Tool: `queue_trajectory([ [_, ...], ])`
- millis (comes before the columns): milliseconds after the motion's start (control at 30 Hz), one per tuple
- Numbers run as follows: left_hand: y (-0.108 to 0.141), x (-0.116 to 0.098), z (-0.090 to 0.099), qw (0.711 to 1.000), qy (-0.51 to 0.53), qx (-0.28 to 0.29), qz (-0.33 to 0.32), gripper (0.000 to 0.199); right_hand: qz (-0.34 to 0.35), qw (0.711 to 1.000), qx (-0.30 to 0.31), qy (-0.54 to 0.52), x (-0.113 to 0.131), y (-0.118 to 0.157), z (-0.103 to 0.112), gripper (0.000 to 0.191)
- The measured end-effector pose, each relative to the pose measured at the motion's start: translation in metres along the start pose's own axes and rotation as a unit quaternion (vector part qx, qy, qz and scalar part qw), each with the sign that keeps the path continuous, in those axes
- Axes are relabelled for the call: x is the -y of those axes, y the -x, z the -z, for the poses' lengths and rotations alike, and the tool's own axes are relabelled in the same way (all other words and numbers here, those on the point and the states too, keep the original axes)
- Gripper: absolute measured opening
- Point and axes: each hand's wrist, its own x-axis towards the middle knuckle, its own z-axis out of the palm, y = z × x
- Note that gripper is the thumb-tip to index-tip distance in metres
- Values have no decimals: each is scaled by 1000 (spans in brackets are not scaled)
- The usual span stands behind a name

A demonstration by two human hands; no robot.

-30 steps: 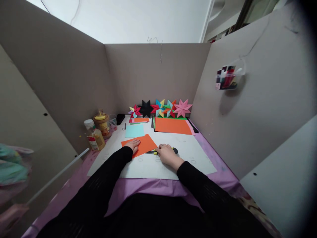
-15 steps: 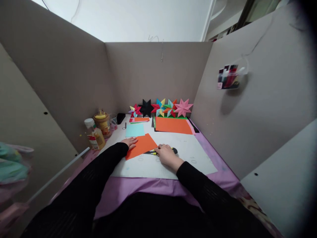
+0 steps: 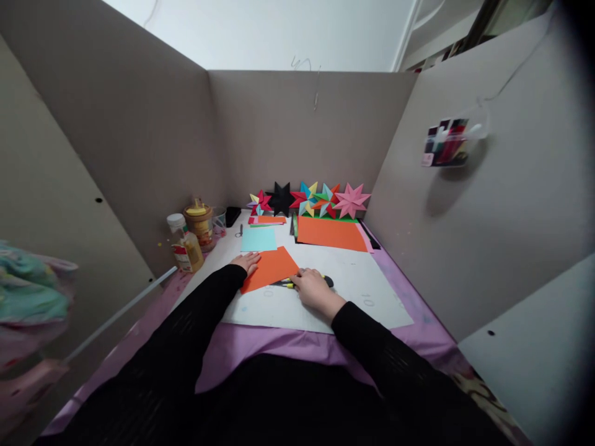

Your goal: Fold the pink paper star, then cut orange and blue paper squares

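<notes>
An orange sheet (image 3: 271,269) lies slanted on the white board (image 3: 297,314). My left hand (image 3: 247,262) rests flat on its left side, fingers spread. At its right corner is my right hand (image 3: 310,286), its fingers closed at the sheet's edge; what they pinch is too small to make out. Black-and-yellow scissors (image 3: 329,281) lie partly under the right hand, with the blades beside the sheet's lower edge. Just behind the orange sheet lies a light blue square (image 3: 259,239).
Paper stars (image 3: 352,200) stand along the back wall. Before them lies a stack of large orange sheets (image 3: 331,233). A glue bottle (image 3: 185,246), a tub (image 3: 199,225) and a clear cup (image 3: 219,221) stand at the left edge. Small scissors (image 3: 240,231) lie nearby.
The camera view has shifted slightly, moving the background rightward. Both hands stay at the orange sheet, with little visible change in their grip.
</notes>
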Motion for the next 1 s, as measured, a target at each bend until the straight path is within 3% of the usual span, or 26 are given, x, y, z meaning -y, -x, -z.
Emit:
queue_trajectory([
  [200, 1, 0, -1, 1000, 2, -4, -4, 47, 1, 1000, -1, -4, 5, -2, 0, 30],
  [1000, 9, -2, 0, 999, 0, -44, -18, 48, 91, 995, -6, -37, 66, -20, 7, 27],
])
